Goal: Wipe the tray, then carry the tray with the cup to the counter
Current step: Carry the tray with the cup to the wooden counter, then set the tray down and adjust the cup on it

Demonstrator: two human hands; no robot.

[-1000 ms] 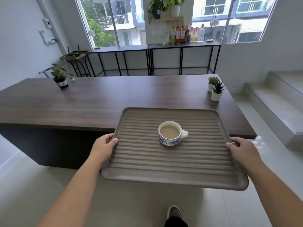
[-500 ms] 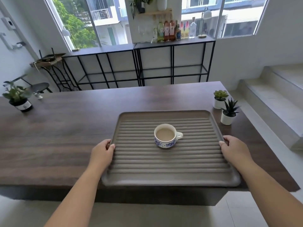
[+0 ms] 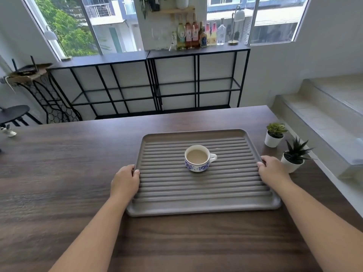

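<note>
Both gripping grey ribbed rectangular tray (image 3: pixel 196 195) edges, left hand (image 3: pixel 125 180) and right hand (image 3: pixel 273 171), blue-patterned white cup (image 3: pixel 198 160) between them, over dark wooden counter (image 3: pixel 59 173).

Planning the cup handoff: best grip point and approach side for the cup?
Take the cup by its small loop handle, coming from the person's right. The handle points right toward the right hand, clear of the ribbed tray; it looks nearly full, so keep it upright.

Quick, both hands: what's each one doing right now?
Left hand: grips the tray at its left rim.
Right hand: grips its right rim.
</note>
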